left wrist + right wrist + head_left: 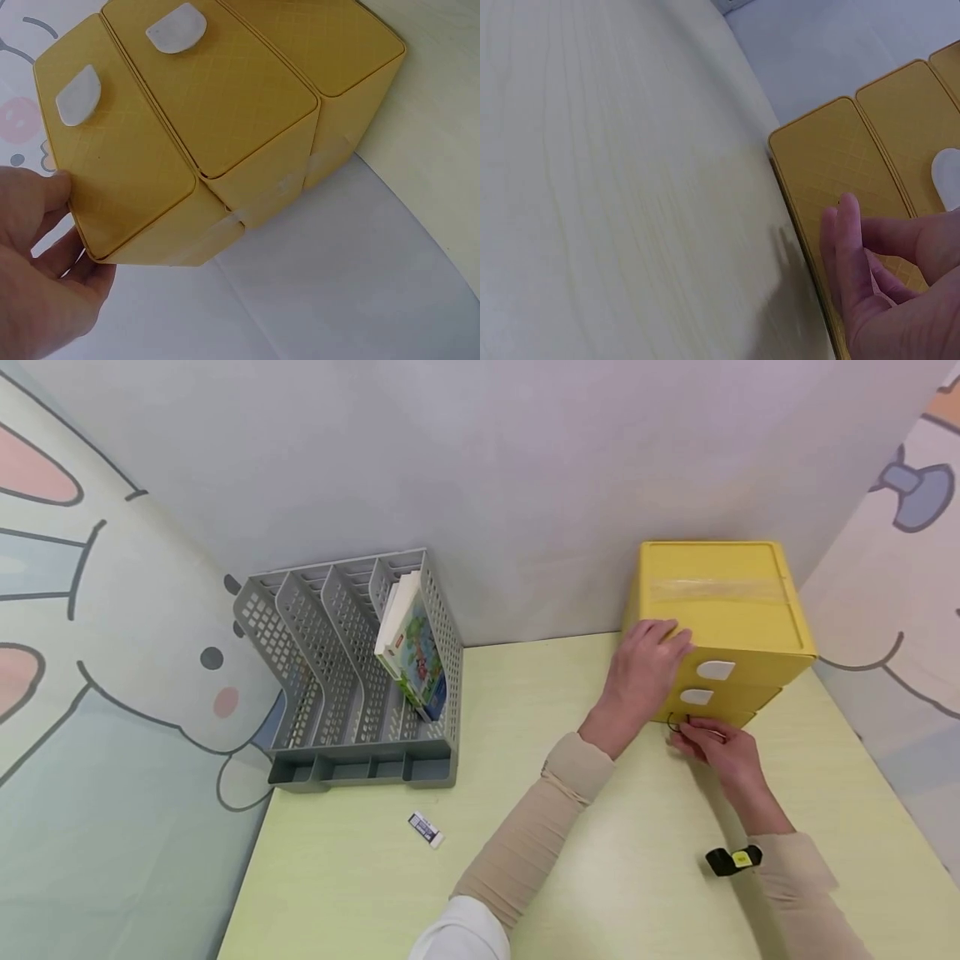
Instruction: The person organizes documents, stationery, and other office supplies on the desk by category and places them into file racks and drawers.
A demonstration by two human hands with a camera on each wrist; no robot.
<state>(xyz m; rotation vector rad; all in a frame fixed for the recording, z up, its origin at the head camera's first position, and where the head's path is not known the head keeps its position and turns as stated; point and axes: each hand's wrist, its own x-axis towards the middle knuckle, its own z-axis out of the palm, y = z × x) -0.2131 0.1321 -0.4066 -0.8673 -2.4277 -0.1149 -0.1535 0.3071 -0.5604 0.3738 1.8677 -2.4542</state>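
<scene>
A yellow three-drawer box [723,610] stands at the right rear of the table, its drawers closed. White half-round tabs [716,670] show on the upper two drawer fronts. My left hand [647,668] rests on the box's upper front left edge, fingers on top; in the left wrist view, the fingers [52,187] touch its corner. My right hand [718,750] is at the lowest drawer front, thumb and fingers drawn together. A thin black loop [672,724] shows at those fingertips, seemingly pinched. In the right wrist view the right hand [885,277] hides what lies between the fingertips.
On the left stands a grey slotted file rack [352,747] with books [416,652] in its right compartment and small trays along its front. An eraser [426,829] lies on the table [360,893] before it. Walls [525,485] close off the back and sides.
</scene>
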